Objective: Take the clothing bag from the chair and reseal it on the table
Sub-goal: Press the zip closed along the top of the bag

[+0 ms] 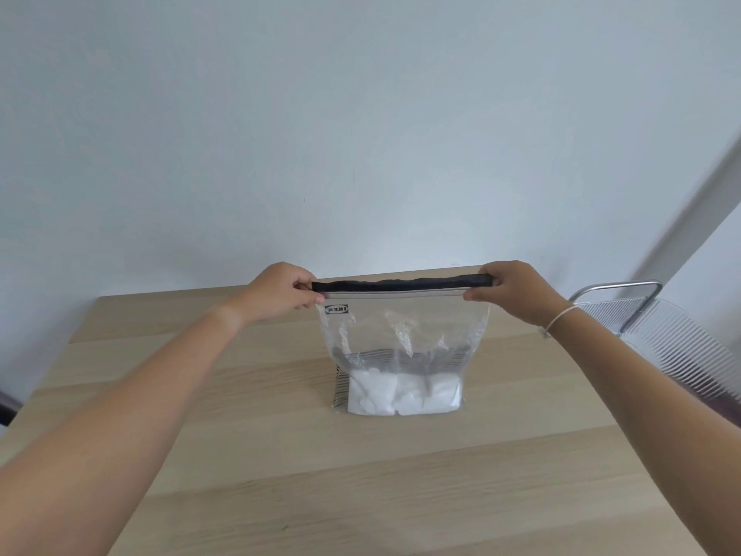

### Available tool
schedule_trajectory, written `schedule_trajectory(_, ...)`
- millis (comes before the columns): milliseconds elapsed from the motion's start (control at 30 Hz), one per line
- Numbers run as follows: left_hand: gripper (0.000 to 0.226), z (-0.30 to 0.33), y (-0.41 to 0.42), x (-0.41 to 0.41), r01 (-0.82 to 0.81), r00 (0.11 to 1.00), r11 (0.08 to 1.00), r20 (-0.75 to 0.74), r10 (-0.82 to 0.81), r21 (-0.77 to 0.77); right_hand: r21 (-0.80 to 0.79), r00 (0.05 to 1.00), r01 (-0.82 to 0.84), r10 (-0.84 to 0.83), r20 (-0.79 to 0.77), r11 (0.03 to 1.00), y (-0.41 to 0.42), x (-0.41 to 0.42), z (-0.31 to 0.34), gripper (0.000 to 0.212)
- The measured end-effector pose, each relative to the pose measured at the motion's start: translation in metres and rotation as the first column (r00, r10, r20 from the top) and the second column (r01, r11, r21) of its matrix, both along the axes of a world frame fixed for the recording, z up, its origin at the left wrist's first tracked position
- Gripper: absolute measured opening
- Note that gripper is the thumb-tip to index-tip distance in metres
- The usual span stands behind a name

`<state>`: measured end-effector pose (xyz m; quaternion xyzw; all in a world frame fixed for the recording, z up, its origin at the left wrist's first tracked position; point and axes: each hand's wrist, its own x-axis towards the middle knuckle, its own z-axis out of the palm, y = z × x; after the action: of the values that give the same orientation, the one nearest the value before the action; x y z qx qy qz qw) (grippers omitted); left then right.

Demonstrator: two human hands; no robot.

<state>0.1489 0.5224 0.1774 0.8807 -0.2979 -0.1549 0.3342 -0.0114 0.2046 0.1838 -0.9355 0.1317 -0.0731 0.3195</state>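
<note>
Standing upright, bag (401, 347) seal left-right

One head-worn wide-angle view looks forward and down from the person's own position, close over the wooden surface (240, 395). Both forearms reach away from the lens toward a plain wall (361, 114) straight ahead; edges bend with distortion.

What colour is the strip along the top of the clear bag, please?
Black, seen in the head view: the strip runs between the left hand and right hand.
</note>
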Motion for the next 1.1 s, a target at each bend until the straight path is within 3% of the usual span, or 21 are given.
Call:
schedule_trajectory(167, 0.005, -0.003, -0.002, -0.003, -0.017, 1.0, 0.996, -0.026, 0.015, -0.093, 0.142, 0.995, 0.087, -0.094, 0.044, 0.986, -0.002, 0.0, -0.009, 0.032)
schedule_trajectory(367, 0.014, -0.005, -0.003, -0.006, -0.062, 0.997, 0.988, -0.051, 0.055, -0.144, 0.178, 0.994, 0.097, -0.106, 0.038, 0.979, -0.001, 0.003, -0.013, 0.042)
schedule_trajectory(433, 0.016, -0.008, -0.003, -0.01, -0.091, 0.993, 0.982, -0.087, 0.077, -0.164, 0.226, 0.994, 0.092, -0.104, 0.043, 0.97, 0.001, 0.0, -0.014, 0.028)
schedule_trajectory(500, 0.014, -0.012, -0.004, -0.015, -0.13, 0.985, 0.97, -0.142, 0.102, -0.207, 0.333, 0.995, 0.056, -0.081, 0.062, 0.941, 0.005, -0.003, -0.015, 0.001)
schedule_trajectory(633, 0.012, -0.022, -0.007, -0.025, -0.203, 0.958, 0.915, -0.264, 0.112, -0.348, 0.424, 0.992, 0.039, -0.085, 0.089, 0.905, 0.013, -0.008, -0.019, 0.007)
schedule_trajectory(933, 0.011, -0.032, -0.02, -0.03, -0.269, 0.918, 0.844, -0.388, 0.08, -0.463, 0.302, 0.983, 0.103, -0.143, 0.112, 0.948, 0.022, -0.007, -0.021, 0.027)
schedule_trajectory(1100, 0.013, -0.035, -0.021, -0.028, -0.327, 0.886, 0.801, -0.457, 0.075, -0.502, 0.433, 0.973, 0.096, -0.176, 0.148, 0.896, 0.028, -0.01, -0.018, 0.019)
